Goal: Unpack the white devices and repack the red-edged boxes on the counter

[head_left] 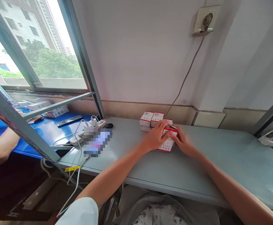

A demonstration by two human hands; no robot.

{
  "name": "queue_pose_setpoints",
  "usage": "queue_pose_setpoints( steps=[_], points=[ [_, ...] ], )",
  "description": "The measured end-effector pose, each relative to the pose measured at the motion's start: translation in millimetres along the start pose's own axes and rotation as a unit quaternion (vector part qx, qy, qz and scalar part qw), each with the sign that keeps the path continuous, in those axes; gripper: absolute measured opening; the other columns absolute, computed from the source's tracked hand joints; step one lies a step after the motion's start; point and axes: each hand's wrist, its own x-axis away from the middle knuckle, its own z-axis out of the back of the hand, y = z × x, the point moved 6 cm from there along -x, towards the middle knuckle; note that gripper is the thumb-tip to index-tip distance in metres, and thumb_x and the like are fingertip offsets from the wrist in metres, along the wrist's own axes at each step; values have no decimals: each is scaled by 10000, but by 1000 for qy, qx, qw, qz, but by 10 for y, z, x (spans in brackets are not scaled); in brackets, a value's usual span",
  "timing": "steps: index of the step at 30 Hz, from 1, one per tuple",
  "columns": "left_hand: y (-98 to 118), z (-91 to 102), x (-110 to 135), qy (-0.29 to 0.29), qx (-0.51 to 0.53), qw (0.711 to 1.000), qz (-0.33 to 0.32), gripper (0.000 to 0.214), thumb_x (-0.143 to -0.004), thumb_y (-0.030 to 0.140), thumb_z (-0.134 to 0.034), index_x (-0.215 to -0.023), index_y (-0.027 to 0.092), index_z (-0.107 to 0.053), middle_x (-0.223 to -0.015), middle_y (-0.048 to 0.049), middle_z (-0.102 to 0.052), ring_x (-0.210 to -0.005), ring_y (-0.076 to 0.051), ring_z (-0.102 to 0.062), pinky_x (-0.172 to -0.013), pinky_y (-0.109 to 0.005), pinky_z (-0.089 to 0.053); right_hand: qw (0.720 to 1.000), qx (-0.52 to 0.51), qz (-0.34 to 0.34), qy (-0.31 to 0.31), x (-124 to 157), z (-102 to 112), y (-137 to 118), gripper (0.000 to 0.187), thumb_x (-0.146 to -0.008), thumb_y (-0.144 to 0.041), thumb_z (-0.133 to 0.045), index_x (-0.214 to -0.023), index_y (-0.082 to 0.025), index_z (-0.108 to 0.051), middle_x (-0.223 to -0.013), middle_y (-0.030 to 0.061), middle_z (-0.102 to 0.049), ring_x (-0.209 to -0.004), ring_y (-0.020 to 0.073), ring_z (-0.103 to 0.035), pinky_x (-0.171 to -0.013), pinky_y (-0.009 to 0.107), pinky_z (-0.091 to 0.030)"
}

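A grey bench (220, 156) runs along a wall (136, 56) beneath a window (52, 53), with a white power strip (76, 139) near its left end. Small white-and-red boxes (151, 120) sit at the bench's back edge. Just in front, the left hand (155, 136) and right hand (184, 142) come together, clamping a single white-and-red box (167, 145) between them.
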Motion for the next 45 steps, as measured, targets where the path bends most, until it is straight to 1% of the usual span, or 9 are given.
queue_pose_setpoints(
  steps=[3, 9, 18, 22, 28, 34, 40, 45],
  points=[
    [8, 8, -2, 2, 0, 1000, 3, 353, -1143, 510, -454, -1425, 300, -480, -1491, -84, -590, -1343, -284, -644, -1024, -460, -598, 1000, 5, 1, 1, 3, 2, -9, 755, -1051, -765, -458, -1632, -286, -404, -786, -14, -725, -632, 236, -704, -721, 392, -551],
    [17, 15, -9, -3, 1, 1000, 7, 349, -1142, 510, -452, -1422, 305, -485, -1500, -84, -584, -1347, -283, -639, -1039, -461, -593, 1000, -1, 2, 1, 8, 2, -15, 760, -1052, -768, -452, -1636, -285, -396, -769, -20, -709, -641, 240, -703, -708, 386, -548],
    [9, 6, -4, -7, -2, 1000, 10, 358, -1143, 518, -444, -1429, 306, -478, -1489, -84, -585, -1307, -285, -659, -976, -456, -608, 1000, -2, -4, -1, 6, -2, -10, 765, -1049, -768, -453, -1637, -282, -394, -767, -16, -711, -624, 233, -690, -702, 388, -546],
    [9, 9, -3, -7, 0, 1000, 11, 359, -1141, 521, -449, -1433, 314, -482, -1487, -83, -587, -1324, -282, -652, -998, -454, -605, 1000, -5, 1, 0, 9, -1, -22, 761, -1050, -760, -454, -1634, -275, -402, -741, -22, -696, -605, 233, -682, -694, 390, -549],
    [22, 15, -5, -9, -3, 1000, 12, 370, -1142, 526, -445, -1444, 317, -483, -1499, -82, -581, -1352, -283, -638, -1041, -455, -593, 1000, -10, -5, -2, 9, -4, -12, 771, -1044, -758, -466, -1644, -280, -393, -750, -22, -701, -606, 230, -683, -680, 378, -556],
    [43, 24, -3, -11, -9, 1000, 17, 379, -1143, 533, -431, -1448, 315, -484, -1507, -85, -580, -1313, -286, -658, -1030, -467, -597, 1000, -8, -1, 0, 9, 7, -27, 770, -1040, -765, -472, -1632, -277, -409, -796, -6, -731, -625, 229, -694, -696, 382, -563],
    [37, 18, -7, -13, -8, 1000, 22, 378, -1140, 530, -444, -1453, 321, -480, -1528, -82, -569, -1340, -285, -653, -1021, -461, -600, 1000, 2, 2, -2, 9, 15, -23, 794, -1038, -766, -464, -1642, -254, -404, -675, -23, -683, -592, 251, -684, -677, 393, -551],
    [41, 16, -6, -12, -9, 1000, 14, 389, -1143, 540, -430, -1455, 313, -479, -1512, -82, -576, -1333, -291, -655, -1006, -469, -608, 1000, 1, 1, -2, 10, 20, -20, 818, -1035, -786, -459, -1647, -247, -401, -698, -12, -695, -591, 252, -686, -671, 393, -543]
  ],
)
